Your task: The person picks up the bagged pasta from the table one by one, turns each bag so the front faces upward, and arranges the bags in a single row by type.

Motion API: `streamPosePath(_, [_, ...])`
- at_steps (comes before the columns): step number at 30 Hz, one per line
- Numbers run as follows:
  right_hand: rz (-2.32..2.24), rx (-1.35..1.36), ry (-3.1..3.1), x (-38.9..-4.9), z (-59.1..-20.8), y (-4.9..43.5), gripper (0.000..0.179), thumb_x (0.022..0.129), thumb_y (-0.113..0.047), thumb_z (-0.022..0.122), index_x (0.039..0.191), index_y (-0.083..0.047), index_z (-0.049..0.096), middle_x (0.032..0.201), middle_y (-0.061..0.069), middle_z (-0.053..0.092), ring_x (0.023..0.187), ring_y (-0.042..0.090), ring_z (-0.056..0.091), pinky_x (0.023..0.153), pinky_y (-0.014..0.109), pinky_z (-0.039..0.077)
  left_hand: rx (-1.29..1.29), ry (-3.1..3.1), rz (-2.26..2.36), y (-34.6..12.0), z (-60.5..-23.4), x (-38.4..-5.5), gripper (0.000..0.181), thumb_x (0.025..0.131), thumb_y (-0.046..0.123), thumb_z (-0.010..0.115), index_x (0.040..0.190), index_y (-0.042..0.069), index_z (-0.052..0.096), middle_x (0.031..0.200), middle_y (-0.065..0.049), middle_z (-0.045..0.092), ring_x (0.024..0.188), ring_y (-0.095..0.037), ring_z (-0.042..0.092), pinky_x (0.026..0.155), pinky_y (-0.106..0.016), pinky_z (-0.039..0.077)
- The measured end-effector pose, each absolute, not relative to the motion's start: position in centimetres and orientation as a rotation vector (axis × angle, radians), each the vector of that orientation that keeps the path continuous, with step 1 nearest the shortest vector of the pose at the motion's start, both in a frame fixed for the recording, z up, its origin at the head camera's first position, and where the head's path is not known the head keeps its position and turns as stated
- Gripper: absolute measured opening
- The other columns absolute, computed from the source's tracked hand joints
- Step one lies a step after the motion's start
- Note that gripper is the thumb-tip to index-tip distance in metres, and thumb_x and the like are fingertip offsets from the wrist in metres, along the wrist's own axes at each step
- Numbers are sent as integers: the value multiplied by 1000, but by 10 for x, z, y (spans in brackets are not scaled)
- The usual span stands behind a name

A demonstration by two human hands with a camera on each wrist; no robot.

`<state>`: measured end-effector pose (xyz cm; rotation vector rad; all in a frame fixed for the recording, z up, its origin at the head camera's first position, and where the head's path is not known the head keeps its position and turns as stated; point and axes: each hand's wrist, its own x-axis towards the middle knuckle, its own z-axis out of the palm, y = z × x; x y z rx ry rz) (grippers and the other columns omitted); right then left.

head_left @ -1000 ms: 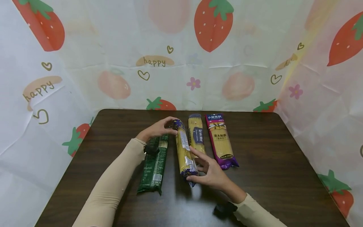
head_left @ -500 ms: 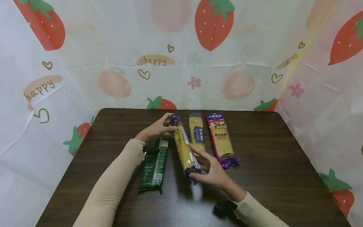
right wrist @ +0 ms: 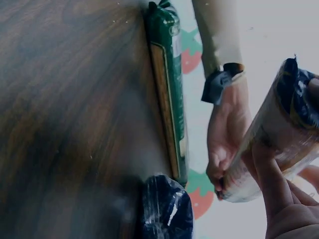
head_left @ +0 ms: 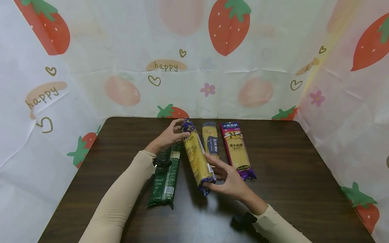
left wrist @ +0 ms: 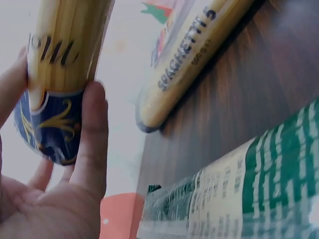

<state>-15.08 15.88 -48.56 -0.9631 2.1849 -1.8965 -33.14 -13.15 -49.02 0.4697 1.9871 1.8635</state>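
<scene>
Both hands hold a yellow spaghetti packet (head_left: 196, 153) with dark blue ends, slanted above the table. My left hand (head_left: 169, 135) grips its far end, thumb on the near face; in the left wrist view, fingers and thumb wrap the blue end. My right hand (head_left: 228, 176) holds the near end, thumb underneath and fingers along the right side. Below and left lies a green spaghetti packet (head_left: 165, 179), partly covered by the left wrist. Behind the held one lies a spaghetti packet with a blue label (head_left: 211, 140), its lower part hidden by the right hand.
A purple and red pasta packet (head_left: 236, 148) lies on the right of the dark wooden table (head_left: 288, 175). Around the table's back and sides hangs a white sheet (head_left: 194, 84) printed with strawberries. A dark wrist camera (head_left: 243, 221) hangs at the right cuff.
The held spaghetti packet has turned about its length, so its printed yellow front now shows instead of the white label. Its far end has risen and shifted slightly left with the left hand.
</scene>
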Motion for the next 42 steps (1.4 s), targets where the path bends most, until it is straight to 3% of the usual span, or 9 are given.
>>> streamPosePath(7, [-1997,-876,2083,-151,-487,155,89,91,7,80,168,-6,37,169,22,37,132,33,65,97,37,62,441,2056,1856,-129,-487,-329,74,108,27,70,168,10,30,164,-20,42,145,-38,49,120,-57,43])
streamPosePath(12, [-2108,-856,1944,-151,-489,154,88,93,9,76,168,-2,31,171,26,28,132,23,65,98,36,61,461,1952,1809,-136,-485,-328,75,112,29,63,173,21,21,169,-19,35,150,-39,46,124,-55,39])
streamPosePath(17, [-2195,-822,1835,-152,-490,154,86,94,13,73,168,2,30,170,29,25,131,20,65,98,34,61,444,1798,1826,-142,-483,-328,77,113,23,60,174,30,13,163,-22,43,135,-43,61,119,-59,45])
streamPosePath(21, [-2201,-800,1824,-154,-490,154,86,94,9,75,167,2,31,170,30,26,132,20,64,100,35,60,425,1786,1863,-143,-482,-327,81,112,17,62,175,28,13,155,-28,50,119,-35,71,114,-63,48])
streamPosePath(27, [-2139,-772,1927,-156,-490,155,83,94,6,79,165,0,38,169,28,33,131,19,67,99,36,60,382,1837,1893,-141,-483,-325,80,110,14,63,174,24,17,151,-31,52,110,-26,73,108,-61,53])
streamPosePath(35, [-1969,-689,2112,-157,-490,156,86,91,5,83,165,-4,41,159,26,49,132,37,65,103,34,58,321,1912,1943,-137,-482,-322,82,107,16,70,172,21,21,146,-31,56,102,-28,75,99,-55,60])
streamPosePath(42, [-1844,-647,2155,-158,-495,148,95,89,0,87,168,-7,35,151,27,56,132,42,62,102,31,59,335,1990,1932,-132,-484,-326,80,105,16,73,170,23,28,148,-29,55,118,-36,69,91,-45,63])
